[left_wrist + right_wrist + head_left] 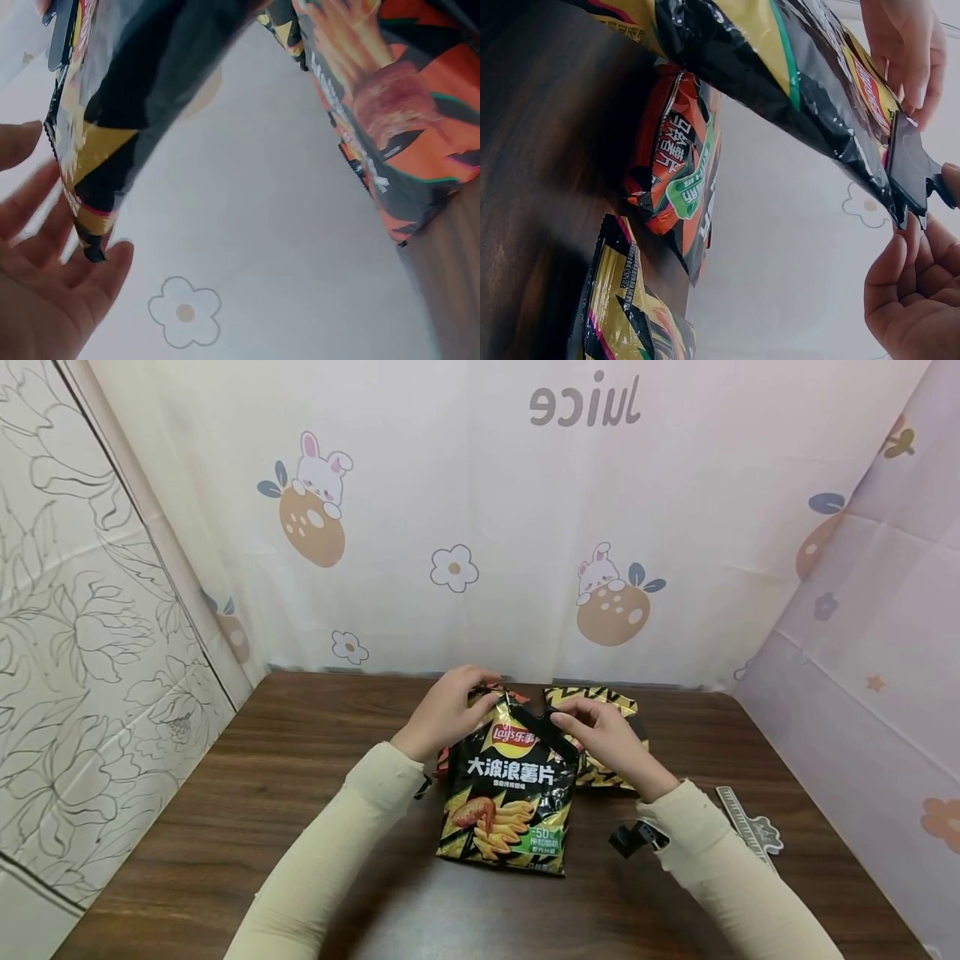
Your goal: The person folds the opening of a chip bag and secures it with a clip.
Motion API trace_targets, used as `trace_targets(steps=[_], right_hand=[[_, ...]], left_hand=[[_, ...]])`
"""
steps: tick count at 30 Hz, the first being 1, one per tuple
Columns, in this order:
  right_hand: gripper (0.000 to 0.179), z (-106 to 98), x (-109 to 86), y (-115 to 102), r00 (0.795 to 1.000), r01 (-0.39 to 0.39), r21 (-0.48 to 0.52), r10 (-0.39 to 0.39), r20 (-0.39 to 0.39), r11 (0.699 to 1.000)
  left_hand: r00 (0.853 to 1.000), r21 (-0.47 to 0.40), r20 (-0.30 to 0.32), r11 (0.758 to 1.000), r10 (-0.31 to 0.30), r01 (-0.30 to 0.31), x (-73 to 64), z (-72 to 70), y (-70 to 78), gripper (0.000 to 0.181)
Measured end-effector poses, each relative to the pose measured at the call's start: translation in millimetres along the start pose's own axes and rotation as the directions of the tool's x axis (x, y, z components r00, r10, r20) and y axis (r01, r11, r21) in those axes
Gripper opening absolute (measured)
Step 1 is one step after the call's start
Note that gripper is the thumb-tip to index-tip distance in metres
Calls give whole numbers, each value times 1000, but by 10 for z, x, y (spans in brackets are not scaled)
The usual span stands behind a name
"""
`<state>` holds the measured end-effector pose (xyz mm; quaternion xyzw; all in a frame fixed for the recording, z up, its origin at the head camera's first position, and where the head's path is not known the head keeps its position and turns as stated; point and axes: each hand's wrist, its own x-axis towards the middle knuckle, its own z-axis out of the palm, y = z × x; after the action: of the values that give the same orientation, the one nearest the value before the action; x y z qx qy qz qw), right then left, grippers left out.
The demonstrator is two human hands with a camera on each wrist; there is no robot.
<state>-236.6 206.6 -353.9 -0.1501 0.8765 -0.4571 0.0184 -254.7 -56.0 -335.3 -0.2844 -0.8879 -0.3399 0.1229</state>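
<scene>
A black and yellow Lay's chip bag (506, 793) stands front-on in the middle of the table in the head view. Across its top right corner a black bag clip (555, 735) lies at a slant. My right hand (611, 739) pinches the clip's handle; in the right wrist view the clip (909, 161) sits on the bag's edge between thumb and fingers. My left hand (450, 706) holds the bag's top left corner, fingers behind it and thumb in front, as the left wrist view shows the hand (52, 285) round that corner.
Behind the held bag lie a red chip bag (679, 150) and another yellow and black bag (615, 781). A long pale clip with a rounded handle (763, 833) lies by my right forearm. Printed curtains (480, 485) hang along the table's back and right side.
</scene>
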Motion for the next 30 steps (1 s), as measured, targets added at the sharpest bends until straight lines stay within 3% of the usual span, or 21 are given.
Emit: trace_targets(steps=[5,10,18,25,30], right_hand=[[43,-9,0,16,1000,-5,11,5,-2,1000],[42,-4,-8,11,1000,-5,43,5,1,999],[42,-2,-7,27,1000,-12,58,12,2,998],[43,-10,-12,18,1000,-11,67,11,0,998],[42,-7,-12,13,1000,-17,84,17,7,996]], left_hand=[[996,-80,-52,995,-70,66,-103,-1,-62,52],[983,-189,-66,970,-170,155,-234,5,-136,64],[950,-408,24,864,-313,295,-460,73,-241,76],[897,-474,154,765,-415,436,-594,166,-300,78],[871,-498,232,717,-433,489,-674,251,-337,77]])
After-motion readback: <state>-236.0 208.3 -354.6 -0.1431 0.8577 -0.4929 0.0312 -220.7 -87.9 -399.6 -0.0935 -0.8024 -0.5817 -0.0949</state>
